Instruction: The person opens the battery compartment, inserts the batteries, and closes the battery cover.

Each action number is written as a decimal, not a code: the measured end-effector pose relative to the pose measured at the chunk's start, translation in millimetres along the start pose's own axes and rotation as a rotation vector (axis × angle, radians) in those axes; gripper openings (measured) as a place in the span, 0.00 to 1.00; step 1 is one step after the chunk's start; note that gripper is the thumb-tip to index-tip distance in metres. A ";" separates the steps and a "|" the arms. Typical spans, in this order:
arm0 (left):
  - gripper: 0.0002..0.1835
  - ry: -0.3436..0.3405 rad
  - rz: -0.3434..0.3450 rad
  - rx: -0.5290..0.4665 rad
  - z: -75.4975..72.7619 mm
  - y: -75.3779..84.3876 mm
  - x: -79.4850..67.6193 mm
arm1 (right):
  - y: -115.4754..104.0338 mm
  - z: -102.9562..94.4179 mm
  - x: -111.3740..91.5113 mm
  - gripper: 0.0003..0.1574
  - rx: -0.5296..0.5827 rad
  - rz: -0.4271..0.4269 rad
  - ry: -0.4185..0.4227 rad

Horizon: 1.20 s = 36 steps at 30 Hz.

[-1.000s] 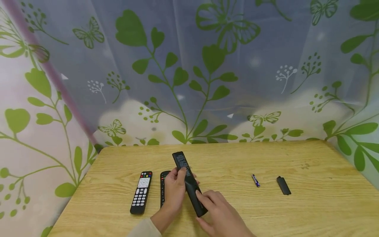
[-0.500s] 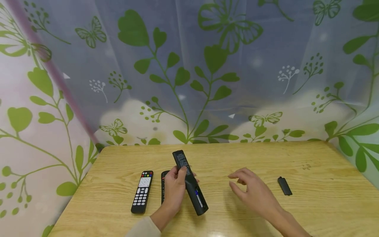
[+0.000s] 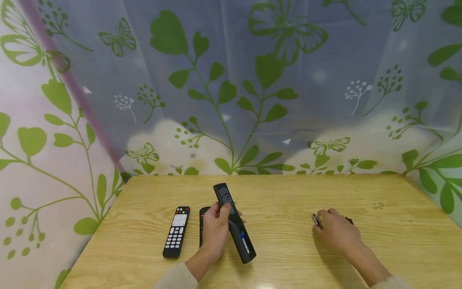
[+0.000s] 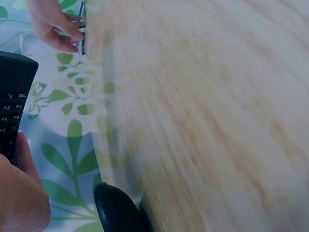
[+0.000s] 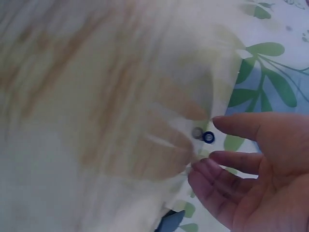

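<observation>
My left hand [image 3: 216, 224] grips a black remote control [image 3: 224, 192], back side up and tilted. Its battery compartment is uncovered, and one blue-and-white battery [image 3: 245, 242] lies inside. In the left wrist view, the button face of this remote [image 4: 12, 104] shows. Farther right, my right hand [image 3: 339, 228] reaches down to the tabletop around a loose battery [image 3: 315, 220]. The right wrist view has that battery [image 5: 208, 137] end-on between thumb and fingers, with gaps visible on both sides. A black battery cover [image 3: 349, 220] is mostly hidden behind the right hand.
Left of the left hand, a black remote with white buttons [image 3: 176, 233] lies on the wooden table [image 3: 281, 192]. A second black remote [image 3: 202, 224] is partly covered by the left hand. A patterned curtain [image 3: 231, 100] hangs behind the table.
My right hand has left the held remote and moved right to the loose battery and the cover. The battery inside the compartment has come into sight. The left hand keeps its grip.
</observation>
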<state>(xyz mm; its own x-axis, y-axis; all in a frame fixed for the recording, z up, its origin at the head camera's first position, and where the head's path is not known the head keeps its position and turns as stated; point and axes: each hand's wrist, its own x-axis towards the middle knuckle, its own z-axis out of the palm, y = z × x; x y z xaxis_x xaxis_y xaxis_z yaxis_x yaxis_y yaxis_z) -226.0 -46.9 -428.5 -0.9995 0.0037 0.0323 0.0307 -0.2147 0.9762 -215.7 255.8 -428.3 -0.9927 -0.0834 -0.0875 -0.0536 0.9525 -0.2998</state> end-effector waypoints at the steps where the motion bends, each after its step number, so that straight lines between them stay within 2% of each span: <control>1: 0.18 -0.001 0.000 0.001 0.0 0.0 -0.1 | 0.8 0.7 0.6 0.25 0.004 0.004 -0.010; 5: 0.18 -0.003 -0.002 0.011 -0.1 -0.8 -0.1 | 2.6 3.9 1.8 0.12 0.051 -0.009 0.014; 7: 0.18 -0.002 -0.003 0.016 -0.1 -1.2 -0.2 | 3.2 5.0 1.4 0.09 0.075 -0.013 0.032; 17: 0.18 -0.003 -0.008 0.005 1.1 -1.2 -0.2 | 4.9 6.6 2.5 0.06 0.125 -0.006 0.042; 22: 0.18 -0.010 -0.011 0.000 2.2 0.0 -0.9 | 2.2 5.8 1.1 0.07 0.237 0.000 0.002; 28: 0.18 -0.010 -0.007 -0.012 2.9 0.4 -1.5 | -16.3 3.9 -7.0 0.10 0.418 -0.033 -0.009; 36: 0.19 -0.027 0.004 -0.019 5.2 1.8 -1.0 | -50.8 -2.0 -22.1 0.12 0.538 -0.105 -0.027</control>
<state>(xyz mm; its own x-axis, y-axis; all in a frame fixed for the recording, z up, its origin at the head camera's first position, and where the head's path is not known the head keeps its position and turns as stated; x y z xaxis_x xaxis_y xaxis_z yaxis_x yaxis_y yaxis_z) -224.8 -42.2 -425.7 -0.9987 0.0296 0.0421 0.0341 -0.2333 0.9718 -191.3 209.8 -409.2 -0.9813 -0.1848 -0.0532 -0.0826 0.6550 -0.7511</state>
